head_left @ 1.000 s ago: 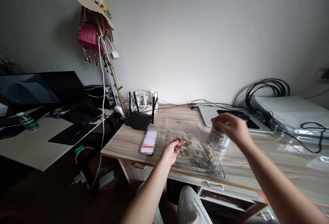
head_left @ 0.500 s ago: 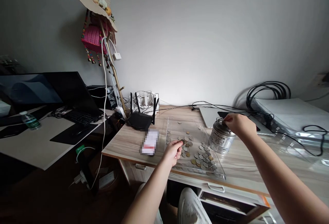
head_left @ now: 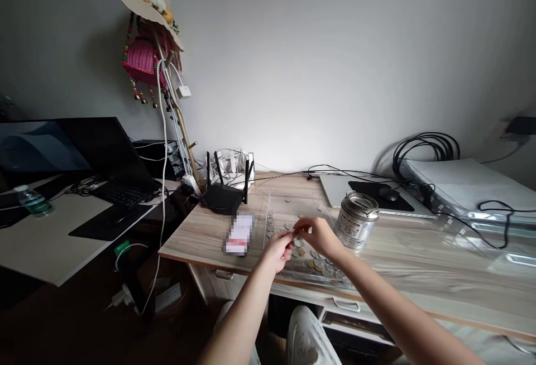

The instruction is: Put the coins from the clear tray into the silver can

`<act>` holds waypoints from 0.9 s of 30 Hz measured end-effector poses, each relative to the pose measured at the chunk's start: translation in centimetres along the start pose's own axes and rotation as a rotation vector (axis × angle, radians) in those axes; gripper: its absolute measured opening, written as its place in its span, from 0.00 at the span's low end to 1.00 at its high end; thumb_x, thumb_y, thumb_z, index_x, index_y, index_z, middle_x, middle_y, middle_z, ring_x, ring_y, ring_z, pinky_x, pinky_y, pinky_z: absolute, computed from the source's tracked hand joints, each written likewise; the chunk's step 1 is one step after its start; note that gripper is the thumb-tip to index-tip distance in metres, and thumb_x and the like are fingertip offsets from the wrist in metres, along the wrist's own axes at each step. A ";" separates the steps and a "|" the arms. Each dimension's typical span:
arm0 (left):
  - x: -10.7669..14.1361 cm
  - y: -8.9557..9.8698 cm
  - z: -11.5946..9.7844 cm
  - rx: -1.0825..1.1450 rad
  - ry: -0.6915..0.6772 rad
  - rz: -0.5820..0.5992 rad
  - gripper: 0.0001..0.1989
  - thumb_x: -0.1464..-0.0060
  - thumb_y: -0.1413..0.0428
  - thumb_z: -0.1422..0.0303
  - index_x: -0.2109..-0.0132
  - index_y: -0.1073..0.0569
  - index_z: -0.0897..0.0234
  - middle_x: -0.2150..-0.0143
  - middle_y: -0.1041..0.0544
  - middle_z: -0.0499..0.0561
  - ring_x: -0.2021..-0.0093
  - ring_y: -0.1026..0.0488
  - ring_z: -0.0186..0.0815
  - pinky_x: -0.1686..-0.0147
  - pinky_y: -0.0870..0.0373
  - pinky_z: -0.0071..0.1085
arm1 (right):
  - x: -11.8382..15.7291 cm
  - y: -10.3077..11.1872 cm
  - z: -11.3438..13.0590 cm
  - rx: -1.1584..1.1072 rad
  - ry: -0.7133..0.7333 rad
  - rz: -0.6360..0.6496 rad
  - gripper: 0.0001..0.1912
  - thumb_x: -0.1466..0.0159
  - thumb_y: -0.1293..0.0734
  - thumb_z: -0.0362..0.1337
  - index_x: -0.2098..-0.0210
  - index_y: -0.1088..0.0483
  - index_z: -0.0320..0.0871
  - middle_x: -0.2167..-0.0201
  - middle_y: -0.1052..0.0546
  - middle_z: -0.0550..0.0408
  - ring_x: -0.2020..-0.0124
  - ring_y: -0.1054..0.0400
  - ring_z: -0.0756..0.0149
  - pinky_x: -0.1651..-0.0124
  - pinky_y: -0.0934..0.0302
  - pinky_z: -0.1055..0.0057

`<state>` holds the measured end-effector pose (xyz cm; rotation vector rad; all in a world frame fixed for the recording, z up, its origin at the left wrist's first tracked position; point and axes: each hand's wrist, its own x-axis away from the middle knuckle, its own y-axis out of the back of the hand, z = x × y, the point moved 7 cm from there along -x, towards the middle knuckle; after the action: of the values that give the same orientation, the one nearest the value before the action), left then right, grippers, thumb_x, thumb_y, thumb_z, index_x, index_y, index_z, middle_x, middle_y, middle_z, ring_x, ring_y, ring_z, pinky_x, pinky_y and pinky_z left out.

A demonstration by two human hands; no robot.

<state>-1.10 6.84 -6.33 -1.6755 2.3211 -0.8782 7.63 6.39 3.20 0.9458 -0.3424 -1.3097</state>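
Note:
My left hand [head_left: 278, 251] is closed in a pinch above the clear tray [head_left: 267, 225], on a coin mostly hidden by the fingers. My right hand [head_left: 317, 234] meets it there, thumb and finger pinched together at the left fingertips; what lies between them is hidden. Silver and brass-coloured coins [head_left: 318, 264] are scattered over the tray under both hands, many towards its front right. Right of the tray stands a silver metal can [head_left: 355, 222] with a printed label and a wire handle, upright and apart from both hands.
Left of the tray lies a phone [head_left: 239, 235] with a blurred screen. A black router [head_left: 221, 197] stands behind it. A closed laptop [head_left: 330, 189], a mouse [head_left: 389, 193] and black cables [head_left: 427, 150] are at the back right. Another desk with a monitor [head_left: 42, 144] is at left.
My right hand has left the top of the can and moved left to my left hand's fingertips. The left hand stays over the tray. The view has shifted slightly to the right.

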 end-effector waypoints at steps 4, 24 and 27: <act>0.0 0.6 0.3 0.155 0.067 -0.064 0.08 0.54 0.50 0.76 0.65 0.30 0.73 0.76 0.30 0.51 0.83 0.37 0.22 0.86 0.46 0.17 | 0.0 8.7 -2.4 0.096 -0.091 -0.285 0.14 0.47 0.40 0.37 0.63 0.29 0.43 0.71 0.24 0.54 0.69 0.32 0.66 0.67 0.40 0.71; 0.7 -0.9 0.1 0.004 0.001 0.093 0.32 0.49 0.50 0.75 0.39 0.53 0.59 0.64 0.25 0.56 0.69 0.25 0.36 0.77 0.36 0.22 | 0.1 -1.6 -1.9 -0.154 -0.023 0.108 0.14 0.44 0.41 0.41 0.68 0.28 0.41 0.72 0.24 0.53 0.72 0.31 0.66 0.71 0.39 0.72; 0.7 -0.9 0.0 0.015 0.011 0.094 0.29 0.49 0.50 0.73 0.40 0.50 0.61 0.64 0.25 0.57 0.69 0.25 0.37 0.77 0.35 0.23 | 0.1 -2.3 -2.1 -0.185 -0.072 0.075 0.12 0.46 0.40 0.39 0.73 0.28 0.40 0.76 0.24 0.54 0.74 0.31 0.66 0.72 0.39 0.74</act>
<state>-0.59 5.97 -5.69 -1.5450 2.3727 -0.8863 7.60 7.25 0.15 0.7249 -0.3037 -1.2854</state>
